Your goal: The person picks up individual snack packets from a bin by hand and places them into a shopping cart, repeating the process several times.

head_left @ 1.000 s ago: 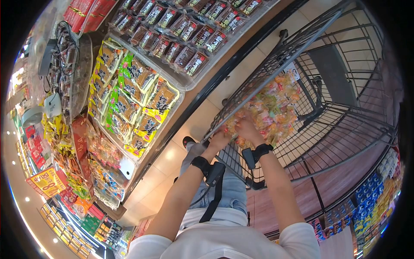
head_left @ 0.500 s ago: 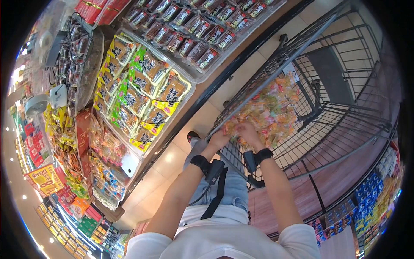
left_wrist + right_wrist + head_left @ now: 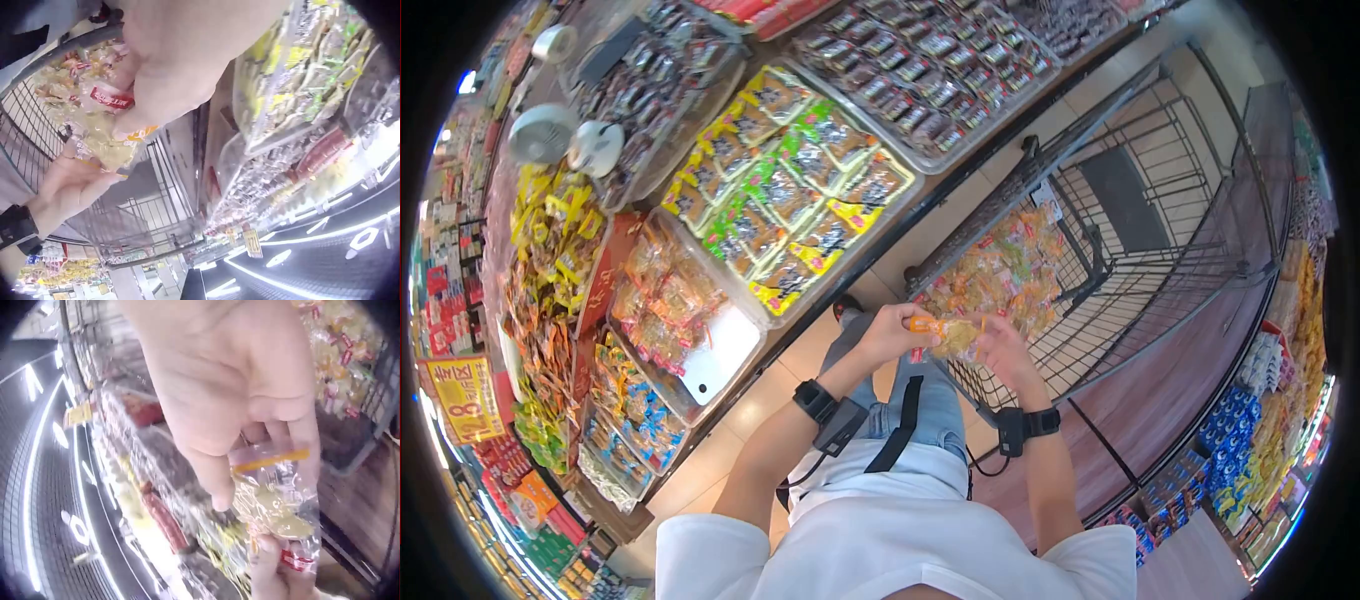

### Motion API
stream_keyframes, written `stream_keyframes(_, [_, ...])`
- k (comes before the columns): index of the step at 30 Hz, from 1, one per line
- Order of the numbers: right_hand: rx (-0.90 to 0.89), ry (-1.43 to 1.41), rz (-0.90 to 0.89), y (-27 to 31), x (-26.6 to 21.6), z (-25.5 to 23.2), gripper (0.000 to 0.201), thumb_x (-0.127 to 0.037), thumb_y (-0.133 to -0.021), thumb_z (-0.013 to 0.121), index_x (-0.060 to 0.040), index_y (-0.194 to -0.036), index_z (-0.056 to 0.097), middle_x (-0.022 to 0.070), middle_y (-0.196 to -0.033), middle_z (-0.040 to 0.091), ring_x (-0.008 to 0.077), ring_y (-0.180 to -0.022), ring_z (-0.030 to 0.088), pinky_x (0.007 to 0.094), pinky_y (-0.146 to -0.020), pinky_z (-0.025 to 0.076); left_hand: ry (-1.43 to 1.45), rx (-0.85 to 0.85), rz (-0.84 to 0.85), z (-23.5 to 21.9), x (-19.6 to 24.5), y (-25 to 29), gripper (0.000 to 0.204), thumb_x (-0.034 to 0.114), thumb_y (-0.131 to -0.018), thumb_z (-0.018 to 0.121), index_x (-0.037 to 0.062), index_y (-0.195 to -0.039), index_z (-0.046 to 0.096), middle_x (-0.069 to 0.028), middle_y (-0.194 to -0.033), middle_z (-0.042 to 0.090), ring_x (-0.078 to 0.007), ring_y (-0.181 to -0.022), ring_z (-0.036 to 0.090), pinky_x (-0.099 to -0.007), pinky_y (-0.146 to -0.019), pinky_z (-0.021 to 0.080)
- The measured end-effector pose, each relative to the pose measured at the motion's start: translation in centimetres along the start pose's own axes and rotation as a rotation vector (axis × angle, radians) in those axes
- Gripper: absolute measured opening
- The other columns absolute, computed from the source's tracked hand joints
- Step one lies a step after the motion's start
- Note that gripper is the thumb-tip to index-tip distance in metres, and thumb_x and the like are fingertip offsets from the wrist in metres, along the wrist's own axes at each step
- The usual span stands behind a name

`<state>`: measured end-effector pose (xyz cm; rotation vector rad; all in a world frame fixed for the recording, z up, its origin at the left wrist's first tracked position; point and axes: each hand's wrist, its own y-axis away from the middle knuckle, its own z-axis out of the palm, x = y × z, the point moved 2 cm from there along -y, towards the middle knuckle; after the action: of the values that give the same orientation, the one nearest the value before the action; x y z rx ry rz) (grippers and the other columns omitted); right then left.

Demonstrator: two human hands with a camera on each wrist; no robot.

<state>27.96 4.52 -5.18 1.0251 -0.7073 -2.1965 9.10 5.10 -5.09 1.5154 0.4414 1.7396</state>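
A clear snack packet (image 3: 955, 338) with pale yellow pieces inside is held up between both hands, in front of the body and over the cart's near end. My left hand (image 3: 888, 336) grips one end, its fingers beside a red label (image 3: 297, 561). At the opposite end, my right hand (image 3: 1006, 358) pinches the wrapper, with the thumb (image 3: 219, 495) on the near side and fingers behind. An orange strip (image 3: 275, 460) crosses the packet. Beyond the hands, a heap of similar small packets (image 3: 1010, 265) lies in the shopping cart (image 3: 1150, 285).
Trays of yellow-and-green packaged snacks (image 3: 800, 190) and dark wrapped snacks (image 3: 930, 75) stand along the left. A nearer tray (image 3: 730, 350) holds more clear packets beside a white board. Shelves with blue bags (image 3: 1235, 430) line the right. A small white fan (image 3: 540, 135) stands far left.
Both hands were down in the heap of packets in the cart. They have come up and back toward the body with a packet between them, and the head view has shifted.
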Motion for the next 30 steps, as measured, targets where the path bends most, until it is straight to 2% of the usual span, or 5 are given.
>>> stream_keyframes(2, [-0.147, 0.567, 0.049, 0.1, 1.5, 2.1, 0.022, -0.01, -0.075, 0.055, -0.0024, -0.096, 0.055, 0.0015, -0.081, 0.055, 0.006, -0.069, 0.049, 0.0208, -0.058, 0.041, -0.034, 0.013, 0.074, -1.7, 0.7, 2.5, 0.021, 0.003, -0.064, 0.066, -0.0018, -0.081, 0.054, -0.0053, -0.067, 0.058, -0.0074, -0.057, 0.053, -0.0193, -0.049, 0.042])
stream_keyframes(5, [-0.194, 0.765, -0.033, 0.0, 2.9, 6.7, 0.019, -0.015, -0.076, 0.055, -0.0024, -0.09, 0.058, -0.0011, -0.074, 0.056, 0.0032, -0.062, 0.046, 0.0186, -0.055, 0.038, -0.084, 0.078, 0.14, -5.3, 1.5, 6.7, 0.018, 0.005, -0.064, 0.066, -0.0015, -0.077, 0.056, -0.0055, -0.066, 0.058, -0.0075, -0.056, 0.054, -0.0188, -0.051, 0.043])
stream_keyframes(15, [-0.405, 0.862, -0.116, -2.1, 9.2, 24.8, 0.019, -0.018, -0.077, 0.055, 0.0, -0.082, 0.058, -0.002, -0.069, 0.054, 0.0026, -0.058, 0.045, 0.0168, -0.051, 0.035, 0.286, 0.393, 0.438, -17.3, 0.1, 18.9, 0.026, 0.007, -0.064, 0.067, -0.0035, -0.085, 0.055, -0.0072, -0.071, 0.059, -0.0093, -0.061, 0.055, -0.0208, -0.053, 0.044])
stream_keyframes(21, [-0.572, 1.055, 0.018, -5.0, 14.8, 30.3, 0.018, -0.018, -0.078, 0.053, -0.0021, -0.087, 0.055, -0.0011, -0.072, 0.054, 0.0039, -0.059, 0.048, 0.0178, -0.05, 0.037, -0.115, 0.868, 0.594, -23.2, -5.4, 21.7, 0.041, 0.016, -0.067, 0.065, -0.003, -0.1, 0.049, -0.0122, -0.092, 0.056, -0.0158, -0.075, 0.056, -0.0249, -0.065, 0.045])
stream_keyframes(30, [-0.602, 0.989, 0.168, -8.7, 19.3, 36.0, 0.012, -0.01, -0.078, 0.052, -0.001, -0.084, 0.051, -0.0002, -0.071, 0.05, 0.0069, -0.062, 0.05, 0.0213, -0.055, 0.046, -0.688, 1.049, 0.714, -27.3, -5.8, 24.4, 0.068, 0.024, -0.056, 0.069, 0.0106, -0.114, 0.038, -0.0155, -0.107, 0.043, -0.0318, -0.105, 0.037, -0.0392, -0.087, 0.032])
